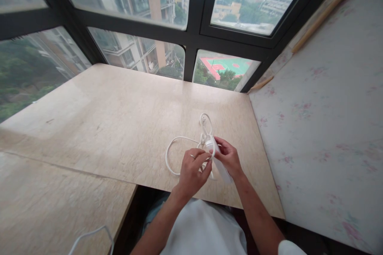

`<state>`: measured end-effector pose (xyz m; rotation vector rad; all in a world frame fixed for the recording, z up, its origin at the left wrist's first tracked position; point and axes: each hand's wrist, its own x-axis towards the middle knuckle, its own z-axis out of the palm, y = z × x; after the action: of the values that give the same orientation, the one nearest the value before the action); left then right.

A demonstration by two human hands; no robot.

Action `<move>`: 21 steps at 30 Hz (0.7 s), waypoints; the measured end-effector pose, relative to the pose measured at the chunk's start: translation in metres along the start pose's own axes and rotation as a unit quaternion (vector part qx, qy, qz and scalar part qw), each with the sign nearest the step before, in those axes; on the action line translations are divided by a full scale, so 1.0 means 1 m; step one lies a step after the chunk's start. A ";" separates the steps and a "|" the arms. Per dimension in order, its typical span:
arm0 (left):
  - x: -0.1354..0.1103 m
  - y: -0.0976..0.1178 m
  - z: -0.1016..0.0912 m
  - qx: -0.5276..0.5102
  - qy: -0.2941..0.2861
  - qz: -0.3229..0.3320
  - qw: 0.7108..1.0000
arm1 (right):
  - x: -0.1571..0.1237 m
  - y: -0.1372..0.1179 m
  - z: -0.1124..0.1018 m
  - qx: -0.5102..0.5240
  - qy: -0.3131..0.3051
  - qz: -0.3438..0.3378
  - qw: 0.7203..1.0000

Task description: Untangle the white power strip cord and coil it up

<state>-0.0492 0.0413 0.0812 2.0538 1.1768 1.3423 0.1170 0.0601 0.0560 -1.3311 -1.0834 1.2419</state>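
A long white block, by its look a power strip (223, 170), is tilted over the near part of the stone ledge. My right hand (229, 155) grips its upper end, thumb and fingers closed round it. A white cord (168, 155) comes off that end and lies in loose loops, one spread to the left and a smaller one standing toward the window. My left hand (194, 167), with a ring on one finger, pinches part of the cord beside the strip. Its fingertips hide some of the cord, and the strip's outlet face cannot be made out.
The pale stone ledge (119, 111) runs up to dark-framed windows (193, 16). A flowered wall (317, 127) bounds it on the right. Another white cable (91, 232) lies on the nearer counter at lower left, beyond a seam and a dark gap.
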 end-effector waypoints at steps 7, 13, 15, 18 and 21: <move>-0.006 -0.011 0.001 -0.034 0.004 -0.046 0.998 | -0.003 0.010 0.004 0.042 -0.063 -0.003 0.997; 0.000 -0.007 -0.005 -0.131 0.004 -0.116 0.984 | -0.006 0.010 0.010 0.052 -0.071 -0.025 0.996; 0.001 -0.008 -0.004 -0.155 0.023 -0.168 0.973 | -0.006 0.009 0.009 0.017 -0.072 -0.052 0.996; 0.002 -0.013 -0.003 -0.220 0.032 -0.251 0.942 | -0.007 0.007 0.008 -0.070 -0.065 -0.100 0.990; 0.002 -0.020 -0.003 -0.275 0.013 -0.319 0.907 | -0.007 0.003 0.008 -0.174 -0.052 -0.156 0.971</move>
<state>-0.0598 0.0542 0.0693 1.1190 1.1613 1.1818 0.1081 0.0533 0.0535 -1.2968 -1.5739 0.9224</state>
